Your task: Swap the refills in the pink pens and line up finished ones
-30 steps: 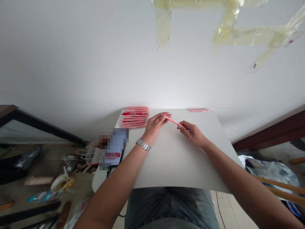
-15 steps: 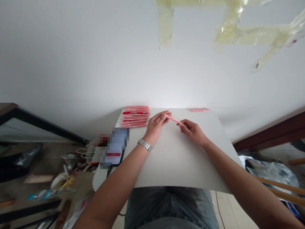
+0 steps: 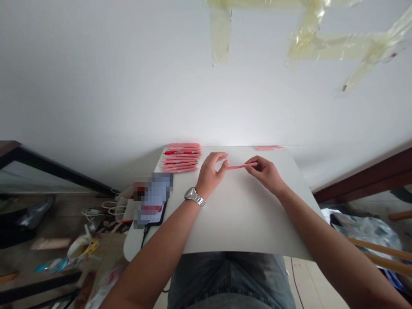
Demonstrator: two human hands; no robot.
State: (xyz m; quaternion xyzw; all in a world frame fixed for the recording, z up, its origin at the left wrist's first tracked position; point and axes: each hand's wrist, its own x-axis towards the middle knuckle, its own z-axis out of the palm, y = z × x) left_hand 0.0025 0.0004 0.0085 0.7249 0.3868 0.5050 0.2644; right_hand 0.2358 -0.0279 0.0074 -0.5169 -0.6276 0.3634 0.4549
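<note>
Over the white table, my right hand (image 3: 266, 174) pinches a pink pen (image 3: 236, 166) near its right end, between thumb and fingers. The pen lies almost level and points left. Its left tip reaches the thumb of my left hand (image 3: 210, 174); whether they touch I cannot tell. Thumb and fingers of that left hand are apart in a loose curve, gripping nothing. To its left, a row of several pink pens (image 3: 182, 158) lies side by side, with a red pen (image 3: 182, 152) among them. Another pink pen (image 3: 269, 148) rests at the back right, by the wall.
A phone (image 3: 156, 197) with a cable lies on the left side of the white table (image 3: 244, 227). The wall (image 3: 128, 86) stands directly behind the table. On the floor at left are a cup (image 3: 80, 248) and a plastic bottle (image 3: 53, 265).
My left hand has come off the pen, its thumb and fingers parting. My right hand has shifted slightly right, and the pen has turned from slanting to nearly level.
</note>
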